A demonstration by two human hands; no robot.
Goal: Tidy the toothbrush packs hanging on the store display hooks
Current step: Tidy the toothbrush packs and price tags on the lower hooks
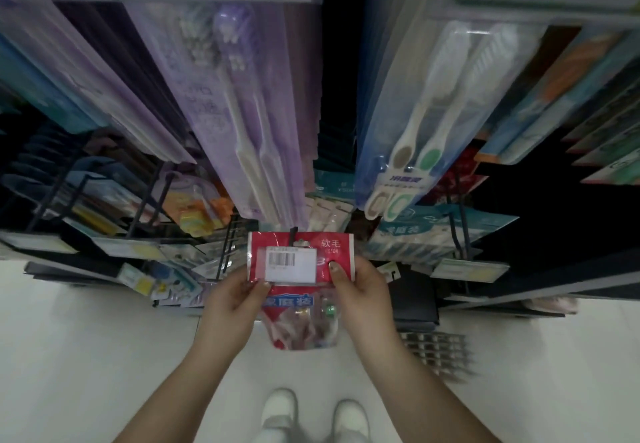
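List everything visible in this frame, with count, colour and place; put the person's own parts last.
red toothbrush pack: one, red with white barcode label, centre, at a black hook
purple toothbrush pack: front of a row, lilac, upper left of centre
blue toothbrush pack: front of a row, two brushes, upper right of centre
price tags: several, yellow and white, on the hook ends
floor: white, below
shoes: two, white, bottom centre
left hand: pinches the red pack's lower left
right hand: thumb on the red pack's right side
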